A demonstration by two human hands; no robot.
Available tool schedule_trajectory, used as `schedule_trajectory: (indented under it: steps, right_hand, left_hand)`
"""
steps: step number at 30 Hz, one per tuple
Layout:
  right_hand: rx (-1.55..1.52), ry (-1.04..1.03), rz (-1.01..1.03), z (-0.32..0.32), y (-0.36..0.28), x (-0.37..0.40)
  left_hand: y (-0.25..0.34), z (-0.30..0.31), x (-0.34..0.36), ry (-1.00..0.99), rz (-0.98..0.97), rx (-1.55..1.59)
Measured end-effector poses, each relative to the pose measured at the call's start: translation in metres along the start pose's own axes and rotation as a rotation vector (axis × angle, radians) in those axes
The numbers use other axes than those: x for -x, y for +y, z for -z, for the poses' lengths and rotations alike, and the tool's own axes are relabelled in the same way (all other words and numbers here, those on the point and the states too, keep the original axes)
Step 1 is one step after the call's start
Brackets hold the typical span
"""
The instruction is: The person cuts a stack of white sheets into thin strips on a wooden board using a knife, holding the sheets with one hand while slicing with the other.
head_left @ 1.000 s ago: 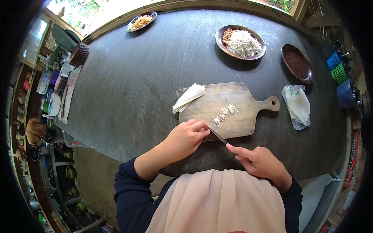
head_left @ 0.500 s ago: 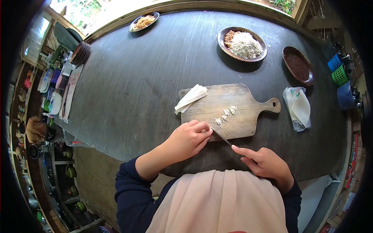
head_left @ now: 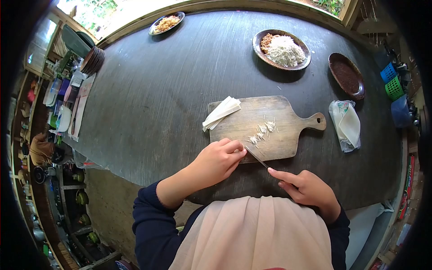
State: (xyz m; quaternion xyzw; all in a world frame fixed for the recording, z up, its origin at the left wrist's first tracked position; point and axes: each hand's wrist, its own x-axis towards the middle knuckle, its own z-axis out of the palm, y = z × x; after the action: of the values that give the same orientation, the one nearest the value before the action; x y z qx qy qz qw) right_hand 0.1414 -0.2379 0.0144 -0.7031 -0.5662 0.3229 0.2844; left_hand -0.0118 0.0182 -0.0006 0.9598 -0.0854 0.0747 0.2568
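My right hand (head_left: 308, 189) grips a thin knife (head_left: 258, 159), forefinger stretched along it, its blade slanting up to my left fingertips. On the near edge of the wooden cutting board (head_left: 285, 112), my left hand (head_left: 218, 161) is closed with fingers bent. A pale bit at its fingertips looks like a white strip, mostly hidden by the fingers. Short white shreds (head_left: 263, 131) are scattered mid-board. A small stack of flat white strips (head_left: 221, 113) lies across the board's upper left corner.
Beyond the board stands a brown plate (head_left: 304, 66) heaped with white shreds and brownish pieces. An oval dish (head_left: 346, 75) and a plastic packet (head_left: 345, 126) lie to the right. Another plate (head_left: 167, 23) of food sits at the far edge of the dark table (head_left: 148, 90).
The view has shifted very slightly. Both hands and the knife hold nearly the same position at the board's near edge.
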Motion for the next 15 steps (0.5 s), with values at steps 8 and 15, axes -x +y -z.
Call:
schedule_trajectory:
  steps: [8, 15]
  right_hand:
    - [-0.029, -0.008, -0.003, 0.0021, -0.0010, 0.0001]
    - [-0.053, -0.023, -0.024, 0.0035, -0.0009, 0.0009]
  left_hand:
    - [-0.0002, -0.0005, 0.0003, -0.004, -0.005, -0.018]
    - [-0.0022, -0.0009, 0.0011, 0.011, -0.022, -0.020]
